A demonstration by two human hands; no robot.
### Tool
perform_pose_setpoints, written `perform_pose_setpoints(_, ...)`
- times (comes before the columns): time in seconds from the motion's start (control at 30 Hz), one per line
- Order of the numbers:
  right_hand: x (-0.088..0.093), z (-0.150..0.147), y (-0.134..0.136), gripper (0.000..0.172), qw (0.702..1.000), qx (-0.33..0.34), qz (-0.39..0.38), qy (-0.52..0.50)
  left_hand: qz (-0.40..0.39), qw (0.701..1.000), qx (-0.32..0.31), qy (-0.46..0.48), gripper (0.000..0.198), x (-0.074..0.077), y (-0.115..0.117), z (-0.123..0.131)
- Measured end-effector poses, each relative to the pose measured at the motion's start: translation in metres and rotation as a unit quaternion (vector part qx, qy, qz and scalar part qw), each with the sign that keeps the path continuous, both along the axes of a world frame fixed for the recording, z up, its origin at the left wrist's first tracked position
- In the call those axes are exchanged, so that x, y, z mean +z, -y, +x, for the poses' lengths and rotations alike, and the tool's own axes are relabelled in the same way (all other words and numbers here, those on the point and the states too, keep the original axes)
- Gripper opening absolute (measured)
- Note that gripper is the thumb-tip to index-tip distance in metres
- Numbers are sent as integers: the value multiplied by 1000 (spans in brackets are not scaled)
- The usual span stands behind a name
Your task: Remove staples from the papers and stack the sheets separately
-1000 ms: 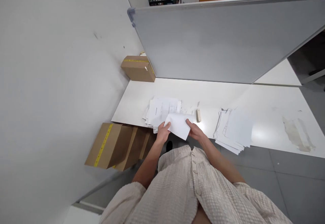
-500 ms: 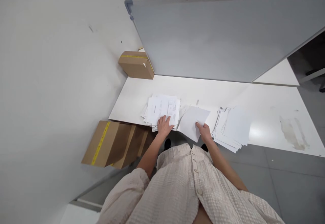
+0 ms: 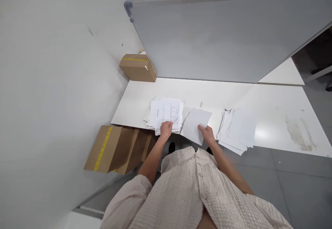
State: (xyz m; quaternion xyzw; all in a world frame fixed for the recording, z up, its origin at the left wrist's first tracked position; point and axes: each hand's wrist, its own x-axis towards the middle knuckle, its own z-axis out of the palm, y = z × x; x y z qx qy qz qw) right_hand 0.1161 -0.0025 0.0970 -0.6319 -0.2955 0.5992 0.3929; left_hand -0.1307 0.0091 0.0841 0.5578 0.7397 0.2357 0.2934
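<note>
My left hand [image 3: 166,130] is closed at the near edge of a messy stack of printed papers [image 3: 163,110], its fingertips pinching the top sheet. That sheet looks slightly bent near its right side. In my right hand [image 3: 206,134] is a blank-looking white sheet of paper [image 3: 195,122], gripped at its right edge with the thumb on top. It tilts over the table's front edge, between the stack on the left and a fanned pile of papers [image 3: 237,128] on the right.
The papers lie on a long white table [image 3: 272,108] with a stained patch at its right. A whiteboard-like panel [image 3: 207,38] stands behind. One cardboard box [image 3: 138,69] sits at the back left; more boxes [image 3: 106,149] stand below the table's left end, beside a white wall [image 3: 52,83].
My left hand has gone from lying spread on the stack to a closed pinch at its near edge. My right hand keeps its sheet, almost in place. The view has shifted slightly.
</note>
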Motion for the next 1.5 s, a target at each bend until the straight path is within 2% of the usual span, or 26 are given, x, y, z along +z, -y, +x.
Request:
perform_pose_setpoints(0.23, 3, -4, -3, 35, 1000, 9, 9, 8, -16, 990, 103, 96, 25, 6, -10, -11)
perform_pose_setpoints(0.4, 6, -2, -4, 34, 1000, 17, 15, 15, -8, 980, 111, 162, 39, 11, -9, -14)
perform_pose_setpoints(0.57, 10, 4, -11, 33, 999, 24, 25, 8, 44, 976, 99, 190, 30, 30, -4, -12)
perform_pose_setpoints(0.67, 15, -2, -16, 30, 998, 50, 2, -32, 88, 971, 21, 220, 24, 50, 8, 9)
perform_pose_setpoints(0.8, 24, -16, -17, 29, 992, 82, -32, -87, 113, 957, -163, 212, 20, 69, 31, 50)
perform_pose_setpoints(0.9, 30, -19, -14, 33, 988, 91, -34, -118, 149, 942, -260, 149, 20, 70, 41, 72)
perform_pose_setpoints(1.03, 35, -14, -8, 48, 980, 120, -3, -156, 194, 915, -351, 51, 20, 64, 44, 86)
perform_pose_setpoints(1.17, 35, -6, -4, 44, 990, 108, 65, -65, 216, 884, -415, 25, 19, 62, 46, 90)
perform_pose_setpoints(1.2, 35, -4, -4, 43, 991, 99, 73, -47, 221, 886, -405, 39, 20, 61, 45, 89)
perform_pose_setpoints(1.23, 36, -1, -3, 41, 992, 92, 76, -38, 223, 901, -368, 59, 22, 60, 42, 87)
perform_pose_setpoints(1.3, 40, 7, -3, 37, 992, 90, 83, -30, 205, 949, -214, 108, 29, 57, 33, 78)
perform_pose_setpoints(1.37, 45, 15, -3, 33, 989, 113, 97, -26, 138, 973, -48, 179, 42, 54, 18, 67)
perform_pose_setpoints(1.4, 46, 19, -2, 33, 985, 133, 104, -24, 91, 969, -15, 231, 53, 52, 10, 61)
perform_pose_setpoints(1.47, 46, 26, -2, 32, 978, 175, 112, -11, -1, 937, -49, 346, 63, 50, -6, 52)
perform_pose_setpoints(1.5, 44, 28, -1, 30, 976, 187, 114, 0, -34, 918, -80, 387, 60, 51, -11, 50)
